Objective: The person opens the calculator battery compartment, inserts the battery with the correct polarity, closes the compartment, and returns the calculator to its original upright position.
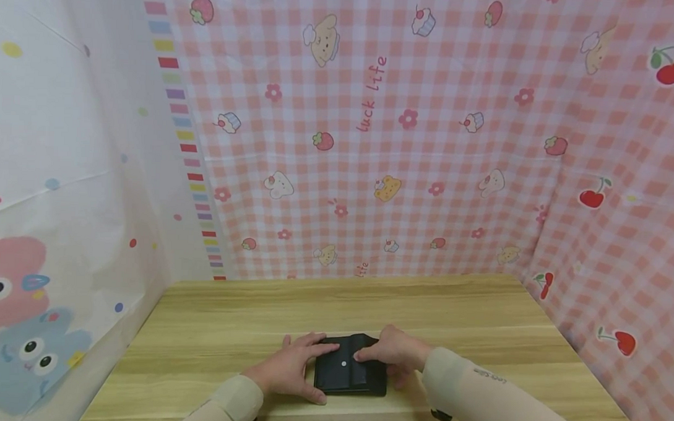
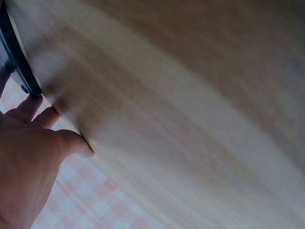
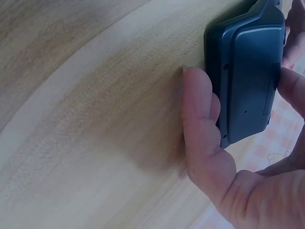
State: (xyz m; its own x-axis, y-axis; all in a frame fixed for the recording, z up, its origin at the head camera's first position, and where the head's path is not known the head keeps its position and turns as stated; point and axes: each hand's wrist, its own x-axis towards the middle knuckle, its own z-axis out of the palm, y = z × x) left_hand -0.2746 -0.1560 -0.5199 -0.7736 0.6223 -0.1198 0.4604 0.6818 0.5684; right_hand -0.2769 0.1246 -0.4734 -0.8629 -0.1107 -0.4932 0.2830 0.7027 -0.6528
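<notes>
A black wallet (image 1: 329, 375) with a small pale snap and a raised strip down its middle lies flat on the wooden table. My left hand (image 1: 294, 366) rests at its left side, fingers stretched over the upper left edge and thumb by the lower left corner. From the right, my right hand (image 1: 400, 354) holds it, thumb on the top by the raised strip, other fingers low along the right edge. In the right wrist view, dark layered panels of the wallet (image 3: 252, 81) show between thumb and fingers. Only its edge appears in the left wrist view.
The wooden tabletop (image 1: 256, 304) spreads around the wallet. A pink checked cloth (image 1: 344, 173) with cartoon prints hangs behind and to the right. To the left hangs a white cloth (image 1: 93, 183) with cartoon figures. Pale bands (image 1: 238, 399) circle both wrists.
</notes>
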